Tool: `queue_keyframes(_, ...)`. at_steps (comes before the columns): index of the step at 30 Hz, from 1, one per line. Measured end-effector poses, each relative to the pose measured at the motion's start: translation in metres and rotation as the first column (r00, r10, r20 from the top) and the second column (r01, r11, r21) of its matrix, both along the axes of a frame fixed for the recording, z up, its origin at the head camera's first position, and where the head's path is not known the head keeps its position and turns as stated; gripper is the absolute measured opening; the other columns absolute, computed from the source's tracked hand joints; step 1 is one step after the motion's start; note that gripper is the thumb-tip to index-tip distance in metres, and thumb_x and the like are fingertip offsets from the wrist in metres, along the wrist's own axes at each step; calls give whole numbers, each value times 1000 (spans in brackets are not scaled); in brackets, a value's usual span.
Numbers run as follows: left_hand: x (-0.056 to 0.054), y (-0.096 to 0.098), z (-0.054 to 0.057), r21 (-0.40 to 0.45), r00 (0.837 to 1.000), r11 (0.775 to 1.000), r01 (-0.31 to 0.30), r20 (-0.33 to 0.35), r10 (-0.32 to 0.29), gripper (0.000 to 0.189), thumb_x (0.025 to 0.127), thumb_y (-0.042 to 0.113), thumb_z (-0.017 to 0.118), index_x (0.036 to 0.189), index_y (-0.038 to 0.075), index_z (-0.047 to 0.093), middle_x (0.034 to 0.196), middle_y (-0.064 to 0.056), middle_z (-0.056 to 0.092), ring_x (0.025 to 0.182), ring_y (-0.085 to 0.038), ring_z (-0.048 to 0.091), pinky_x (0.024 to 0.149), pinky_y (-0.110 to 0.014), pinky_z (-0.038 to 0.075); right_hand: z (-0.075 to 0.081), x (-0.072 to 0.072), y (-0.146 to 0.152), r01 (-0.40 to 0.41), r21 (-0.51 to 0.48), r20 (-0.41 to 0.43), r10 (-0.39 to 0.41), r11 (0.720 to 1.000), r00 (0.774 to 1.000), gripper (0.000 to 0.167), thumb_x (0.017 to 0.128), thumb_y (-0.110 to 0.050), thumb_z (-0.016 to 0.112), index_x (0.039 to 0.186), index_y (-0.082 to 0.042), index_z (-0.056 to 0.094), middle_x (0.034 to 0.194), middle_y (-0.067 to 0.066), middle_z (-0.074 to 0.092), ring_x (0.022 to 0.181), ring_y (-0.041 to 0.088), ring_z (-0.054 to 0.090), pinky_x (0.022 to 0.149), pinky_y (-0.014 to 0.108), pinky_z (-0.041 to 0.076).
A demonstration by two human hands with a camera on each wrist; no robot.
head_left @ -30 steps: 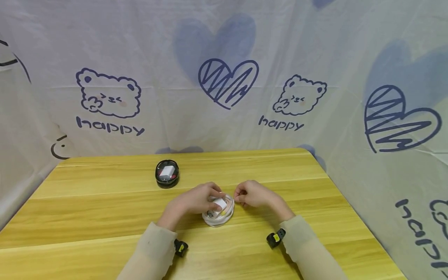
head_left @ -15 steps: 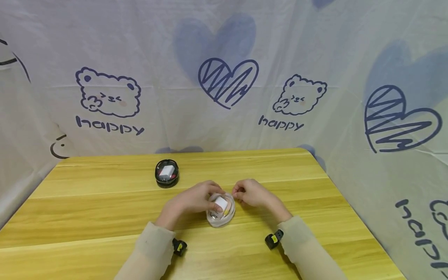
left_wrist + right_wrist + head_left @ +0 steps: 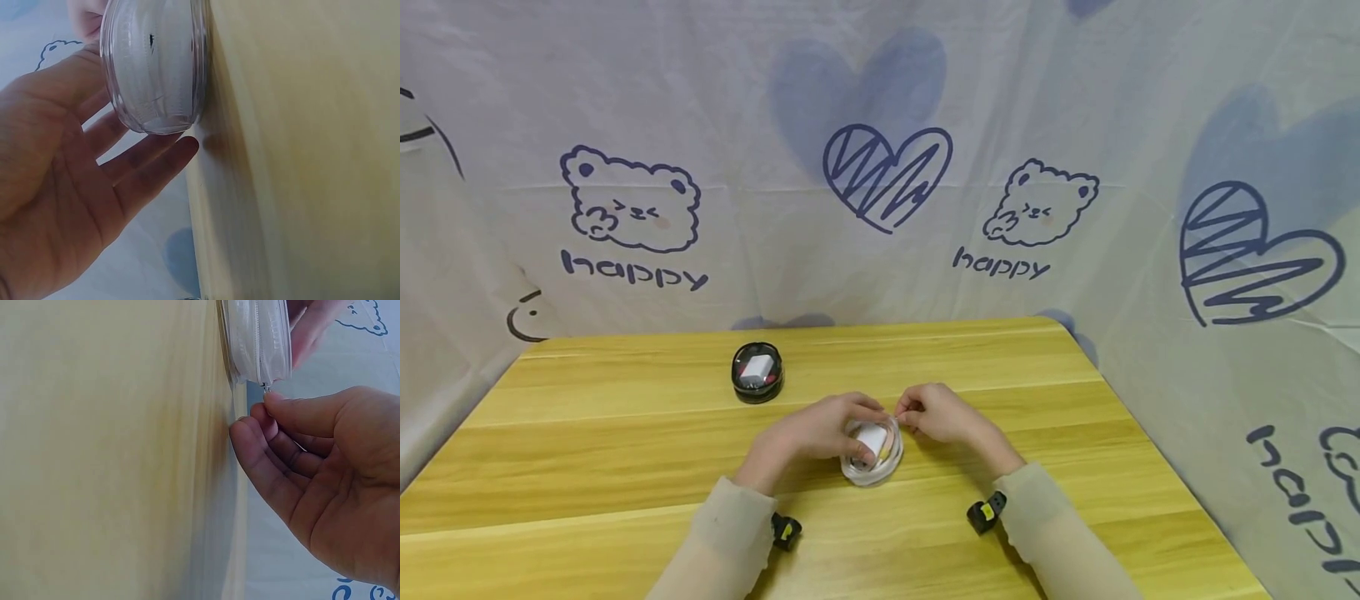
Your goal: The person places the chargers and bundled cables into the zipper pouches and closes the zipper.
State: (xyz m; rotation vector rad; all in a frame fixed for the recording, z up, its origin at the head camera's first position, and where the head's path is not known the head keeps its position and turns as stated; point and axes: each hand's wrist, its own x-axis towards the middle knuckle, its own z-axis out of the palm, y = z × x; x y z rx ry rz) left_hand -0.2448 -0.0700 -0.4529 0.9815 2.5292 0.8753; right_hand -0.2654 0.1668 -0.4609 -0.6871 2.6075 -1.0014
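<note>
A round, clear zippered pouch with white edging (image 3: 867,481) lies on the table, holding a white charger block (image 3: 872,438) and coiled, light-coloured items. My left hand (image 3: 820,427) grips it from the left, thumb over the top and fingers along the far side. In the left wrist view the pouch (image 3: 156,69) shows its side wall close to the tabletop. At the pouch's right edge, my right hand (image 3: 943,414) pinches the small metal zipper pull (image 3: 267,389) between thumb and index finger. The zipper (image 3: 257,344) runs along the side wall; how far it is closed is unclear.
A second round pouch (image 3: 757,372), black-edged with a clear lid and a white block inside, stands at the back left on the wooden table (image 3: 625,442). A printed white cloth (image 3: 760,167) hangs behind the table and along its sides.
The pouch has shifted and turned slightly to the right under my left hand. My right hand, with the zipper pull, has moved a little left and away along the pouch's edge.
</note>
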Motion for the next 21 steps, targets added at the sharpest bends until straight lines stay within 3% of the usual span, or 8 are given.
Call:
queue_keyframes(9,1,2,2,-13,999,999,-42,27,42,57,88,26,84,139,8,67,147,-12,55,134,-33,52,111,-50,45,1,-1,2,-18,42,-2,18,999,1000,10,102,-5,65,94,-5,70,79,4,67,68,10,60,58,22,49)
queue_keyframes(21,1,2,0,-22,998,998,-58,38,59,57,88,27,84,140,8,67,145,-10,56,133,-32,53,111,-49,46,4,-2,8,-67,66,68,62,996,996,11,103,-8,65,94,-6,70,83,3,68,73,15,64,63,26,53)
